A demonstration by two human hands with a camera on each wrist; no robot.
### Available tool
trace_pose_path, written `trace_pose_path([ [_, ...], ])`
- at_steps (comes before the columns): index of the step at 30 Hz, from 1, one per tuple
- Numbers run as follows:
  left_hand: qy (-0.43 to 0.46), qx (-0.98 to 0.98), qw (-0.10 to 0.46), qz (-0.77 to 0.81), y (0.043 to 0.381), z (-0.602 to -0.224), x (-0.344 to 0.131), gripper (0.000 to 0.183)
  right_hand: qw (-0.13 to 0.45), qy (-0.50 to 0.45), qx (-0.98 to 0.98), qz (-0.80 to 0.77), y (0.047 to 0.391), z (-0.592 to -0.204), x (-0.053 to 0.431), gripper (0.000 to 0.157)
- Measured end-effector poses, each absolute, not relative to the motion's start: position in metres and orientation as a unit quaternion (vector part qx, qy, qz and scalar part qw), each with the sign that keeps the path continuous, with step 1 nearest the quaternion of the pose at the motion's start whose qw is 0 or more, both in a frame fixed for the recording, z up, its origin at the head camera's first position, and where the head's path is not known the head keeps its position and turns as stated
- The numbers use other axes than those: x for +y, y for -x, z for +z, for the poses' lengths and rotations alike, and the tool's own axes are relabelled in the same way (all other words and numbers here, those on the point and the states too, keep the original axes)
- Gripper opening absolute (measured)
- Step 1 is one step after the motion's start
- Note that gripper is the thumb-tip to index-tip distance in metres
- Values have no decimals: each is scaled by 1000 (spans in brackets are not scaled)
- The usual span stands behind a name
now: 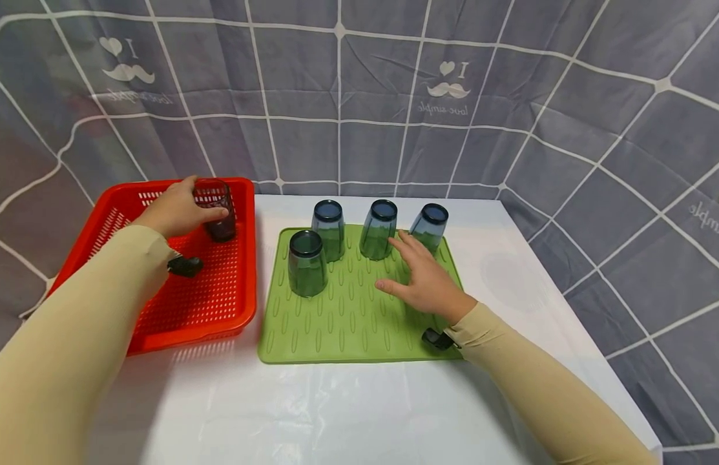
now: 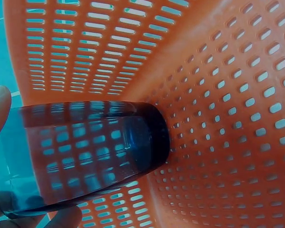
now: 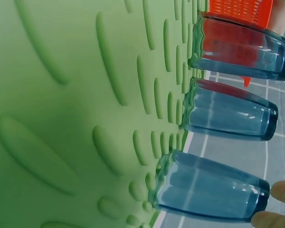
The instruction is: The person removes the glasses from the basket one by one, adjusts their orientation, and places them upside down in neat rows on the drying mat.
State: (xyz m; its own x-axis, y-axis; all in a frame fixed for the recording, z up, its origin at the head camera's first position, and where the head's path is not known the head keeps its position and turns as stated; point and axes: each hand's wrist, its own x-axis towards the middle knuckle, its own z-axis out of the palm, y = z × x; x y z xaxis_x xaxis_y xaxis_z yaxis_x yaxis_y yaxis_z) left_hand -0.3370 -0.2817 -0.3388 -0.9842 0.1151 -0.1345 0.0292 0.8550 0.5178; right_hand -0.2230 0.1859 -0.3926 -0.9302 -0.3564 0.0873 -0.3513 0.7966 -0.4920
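Note:
In the red basket's far right corner, my left hand (image 1: 181, 208) grips a dark blue glass tumbler (image 1: 221, 223) near its rim. The left wrist view shows the tumbler (image 2: 90, 152) with its thick base toward the basket floor, and a thumb and fingers at the rim end. My right hand (image 1: 424, 274) is over the green drying mat (image 1: 359, 323), fingers spread and nothing held. Its fingertips (image 3: 275, 221) are close to the base of the rightmost upside-down tumbler (image 3: 211, 185); whether they touch it I cannot tell.
Three more upside-down tumblers stand on the mat: one front left (image 1: 307, 268), one behind it (image 1: 329, 232) and one back middle (image 1: 378, 231). The red basket (image 1: 250, 258) sits left of the mat on a white table (image 1: 312, 413). Grey checked curtains (image 1: 301, 77) hang behind.

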Motion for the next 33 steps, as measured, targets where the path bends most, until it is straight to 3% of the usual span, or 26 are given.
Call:
trace_pose_path([
  [14, -15, 964, 41, 262, 336, -342, -282, 102, -1, 185, 948, -261, 221, -396, 189, 93],
  [33, 4, 958, -26, 286, 323, -326, -274, 108, -1, 176, 949, -261, 218, -396, 197, 95],
])
